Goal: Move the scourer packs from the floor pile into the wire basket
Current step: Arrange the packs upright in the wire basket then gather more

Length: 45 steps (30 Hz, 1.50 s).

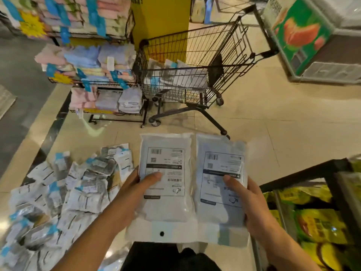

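Two scourer packs were up off the floor, held flat and side by side, their edges touching, printed labels facing up. The left pack sat in the left hand, thumb pressed across the label and fingers curled underneath; that grip was closed on the pack. The right pack was held the same way by the right hand, thumb on top, fingers hidden behind the plastic.

Down to the left of the held packs lay the floor pile, a loose heap of the same clear packs with blue header cards, spread over the pale tiled floor. Beyond the packs, farther from the person, stood the wire basket of a shopping trolley, with several packs already lying in its lower part. Left of the trolley was a wire rack stacked with folded cloths in pink, blue and yellow. Behind the trolley rose a yellow pillar. To the right of the held packs, a dark-framed bin held yellow and green packets.
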Each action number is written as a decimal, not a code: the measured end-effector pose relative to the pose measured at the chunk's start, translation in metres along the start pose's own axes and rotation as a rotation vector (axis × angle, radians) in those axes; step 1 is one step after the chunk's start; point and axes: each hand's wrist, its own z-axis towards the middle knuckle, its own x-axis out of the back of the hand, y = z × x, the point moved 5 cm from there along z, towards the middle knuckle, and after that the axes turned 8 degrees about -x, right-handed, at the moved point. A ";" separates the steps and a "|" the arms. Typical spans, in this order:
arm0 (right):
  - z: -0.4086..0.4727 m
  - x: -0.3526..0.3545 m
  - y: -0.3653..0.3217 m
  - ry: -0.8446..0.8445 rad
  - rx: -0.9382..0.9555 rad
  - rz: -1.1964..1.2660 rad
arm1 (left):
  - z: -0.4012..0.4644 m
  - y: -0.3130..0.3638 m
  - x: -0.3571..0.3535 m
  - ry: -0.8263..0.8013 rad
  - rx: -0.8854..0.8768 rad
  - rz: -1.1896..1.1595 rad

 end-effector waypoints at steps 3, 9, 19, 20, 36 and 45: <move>0.033 0.000 -0.028 -0.022 -0.031 0.039 | 0.038 0.014 -0.014 0.003 0.028 0.005; 0.122 -0.035 -0.087 -0.034 -0.050 -0.041 | 0.138 0.045 -0.016 0.027 0.044 0.051; 0.244 -0.099 -0.211 0.065 -0.008 -0.059 | 0.319 0.150 -0.027 -0.088 0.020 0.062; 0.251 -0.102 -0.223 0.065 -0.005 -0.053 | 0.335 0.160 -0.030 -0.083 0.017 0.073; 0.475 -0.136 -0.413 -0.070 -0.043 -0.019 | 0.580 0.286 -0.116 0.022 0.007 0.097; 0.618 -0.132 -0.483 -0.139 -0.156 -0.117 | 0.702 0.314 -0.161 0.034 0.079 0.095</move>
